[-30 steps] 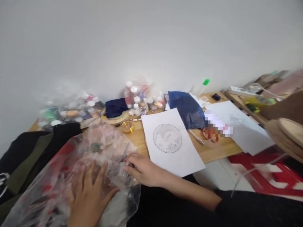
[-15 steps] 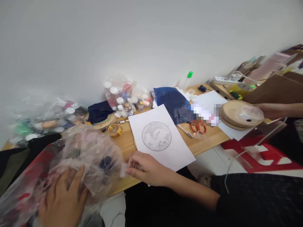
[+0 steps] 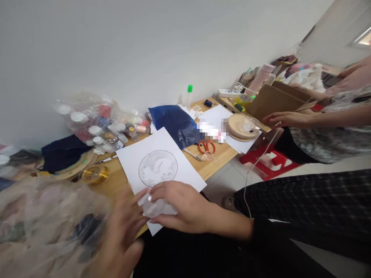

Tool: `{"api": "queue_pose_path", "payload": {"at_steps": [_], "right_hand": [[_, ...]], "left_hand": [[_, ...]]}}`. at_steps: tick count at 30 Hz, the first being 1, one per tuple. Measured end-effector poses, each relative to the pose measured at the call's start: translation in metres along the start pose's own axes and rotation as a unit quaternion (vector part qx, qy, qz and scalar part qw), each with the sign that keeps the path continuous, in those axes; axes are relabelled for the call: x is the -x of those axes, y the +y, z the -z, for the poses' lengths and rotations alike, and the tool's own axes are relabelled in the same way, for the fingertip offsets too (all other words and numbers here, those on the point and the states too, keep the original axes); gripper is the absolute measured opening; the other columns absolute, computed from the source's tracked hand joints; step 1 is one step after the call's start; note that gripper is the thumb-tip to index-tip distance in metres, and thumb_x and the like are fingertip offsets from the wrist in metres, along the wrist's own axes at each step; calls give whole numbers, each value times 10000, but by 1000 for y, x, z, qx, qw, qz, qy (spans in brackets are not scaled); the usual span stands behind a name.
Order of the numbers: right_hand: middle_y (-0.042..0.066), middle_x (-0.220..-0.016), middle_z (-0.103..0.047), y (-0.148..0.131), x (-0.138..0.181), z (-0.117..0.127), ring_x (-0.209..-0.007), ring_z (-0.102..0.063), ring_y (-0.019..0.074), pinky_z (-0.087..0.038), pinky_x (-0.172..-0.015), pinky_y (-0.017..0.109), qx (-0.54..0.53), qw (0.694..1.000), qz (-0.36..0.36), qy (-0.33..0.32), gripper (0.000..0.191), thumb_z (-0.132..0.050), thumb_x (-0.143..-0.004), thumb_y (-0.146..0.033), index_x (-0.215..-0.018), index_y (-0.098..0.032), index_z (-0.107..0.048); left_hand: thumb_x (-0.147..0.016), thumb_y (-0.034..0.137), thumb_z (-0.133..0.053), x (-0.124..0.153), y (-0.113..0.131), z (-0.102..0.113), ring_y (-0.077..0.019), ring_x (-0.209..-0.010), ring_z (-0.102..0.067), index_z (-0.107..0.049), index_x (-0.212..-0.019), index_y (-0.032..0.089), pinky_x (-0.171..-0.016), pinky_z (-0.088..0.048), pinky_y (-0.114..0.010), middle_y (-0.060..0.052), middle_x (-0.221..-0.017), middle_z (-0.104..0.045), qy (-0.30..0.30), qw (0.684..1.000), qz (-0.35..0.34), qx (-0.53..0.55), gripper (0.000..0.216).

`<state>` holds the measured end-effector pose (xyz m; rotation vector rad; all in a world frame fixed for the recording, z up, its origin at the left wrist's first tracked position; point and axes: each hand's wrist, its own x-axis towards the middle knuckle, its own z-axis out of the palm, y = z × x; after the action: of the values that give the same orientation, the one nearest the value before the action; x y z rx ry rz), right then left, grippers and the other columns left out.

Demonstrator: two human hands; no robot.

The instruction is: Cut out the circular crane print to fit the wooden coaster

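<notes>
In my right hand [image 3: 185,206] is a small clear round plastic piece [image 3: 152,206], gripped between thumb and fingers over the lower edge of a white sheet [image 3: 185,173]. Its exact kind I cannot make out. My left hand [image 3: 118,231] is blurred, thumb apart from the fingers, its fingertips close beside the clear piece; whether they touch it is unclear. A bird and waves inside a circle are drawn on the sheet. To the left lies a crumpled clear plastic bag [image 3: 46,220] with dark and coloured contents. A spool of golden thread or wire [image 3: 95,174] rests near the sheet.
Bagged bottles [image 3: 95,131] stand along the wall beside dark cloth [image 3: 65,152]. Blue film [image 3: 175,123], orange-handled scissors [image 3: 206,147] and a pen [image 3: 191,155] lie beyond the sheet. At right are wooden hoops [image 3: 242,126], a white cord [image 3: 246,181] and another person's hand [image 3: 292,119].
My left hand has left the plastic bag and come over beside my right hand, which now holds the clear round piece over the sheet. The view has swung right.
</notes>
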<state>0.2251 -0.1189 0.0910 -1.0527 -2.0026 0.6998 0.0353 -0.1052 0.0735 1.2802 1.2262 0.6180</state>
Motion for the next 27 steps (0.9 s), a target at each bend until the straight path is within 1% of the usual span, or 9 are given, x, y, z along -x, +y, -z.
{"api": "queue_pose_path", "payload": {"at_steps": [1, 2, 4, 7, 10, 13, 15, 18, 27], "right_hand": [[107, -1092, -633, 0, -2, -5, -1021, -575, 213, -484, -865, 358, 33, 999, 2, -17, 184, -520, -903, -296, -1055, -193, -524], [127, -1068, -637, 0, -2, -9, -1012, -572, 239, -481, -862, 398, 72, 997, -12, -26, 185, -484, -911, -275, -1058, -176, -534], [165, -1064, -630, 2, 0, -10, -1010, -558, 277, -467, -867, 457, 132, 990, -46, -20, 226, -481, -890, -237, -1083, -136, -542], [191, -1239, -549, 12, 16, 11, -1177, -481, 294, -409, -978, 485, 126, 990, -51, 32, 414, -592, -826, -278, -1197, -124, -493], [136, -1258, -548, 40, 41, 48, -1180, -505, 261, -411, -986, 473, 105, 984, -88, 117, 463, -591, -845, -388, -1250, -205, -463], [135, -1103, -606, 86, 67, 77, -1067, -555, 306, -417, -924, 534, 260, 918, -196, 228, 424, -627, -802, -461, -1124, -194, -553], [170, -1120, -593, 116, 81, 86, -1069, -547, 342, -414, -912, 559, 302, 901, -237, 203, 493, -673, -742, -483, -1103, -160, -580], [166, -1139, -581, 145, 90, 86, -1043, -560, 326, -442, -889, 530, 295, 912, -234, 165, 475, -677, -730, -480, -1080, -165, -608], [112, -910, -652, 149, 86, 86, -840, -611, 246, -498, -755, 419, 227, 922, -194, 248, 209, -580, -807, -368, -825, -169, -644]], "left_hand": [[-857, 602, -442, -6, 1, -18, -276, -1247, -505, -383, -1377, 374, -919, -515, -418, -34, -1420, -482, -4, 999, 5, 43, 571], [-857, 612, -428, -12, 3, -34, -271, -1263, -492, -432, -1344, 338, -935, -508, -404, -38, -1398, -506, 1, 984, 36, 173, 559], [-864, 544, -492, -23, 7, -61, -259, -1245, -512, -510, -1270, 245, -942, -505, -364, -73, -1303, -584, -42, 929, 99, 354, 505], [-892, 373, -545, -37, 11, -81, -230, -1117, -609, -597, -1127, 183, -852, -546, -303, -82, -1115, -674, -74, 880, 140, 447, 306], [-897, 299, -551, -42, 12, -80, -224, -987, -674, -632, -1053, 183, -700, -578, -264, -69, -980, -699, -100, 868, 160, 459, 210], [-901, 273, -542, -44, 10, -73, -213, -934, -692, -660, -961, 177, -626, -585, -239, -59, -934, -701, -79, 873, 161, 454, 164], [-910, 243, -521, -43, 9, -69, -198, -912, -694, -667, -941, 166, -619, -591, -237, -55, -937, -699, -58, 877, 161, 448, 168], [-915, 200, -507, -42, 8, -65, -183, -881, -698, -673, -922, 154, -607, -592, -227, -54, -912, -699, -33, 880, 162, 445, 172], [-885, 85, -528, -44, 8, -56, -163, -829, -709, -681, -831, 141, -551, -578, -180, -33, -853, -696, 13, 871, 158, 466, 172]]}}
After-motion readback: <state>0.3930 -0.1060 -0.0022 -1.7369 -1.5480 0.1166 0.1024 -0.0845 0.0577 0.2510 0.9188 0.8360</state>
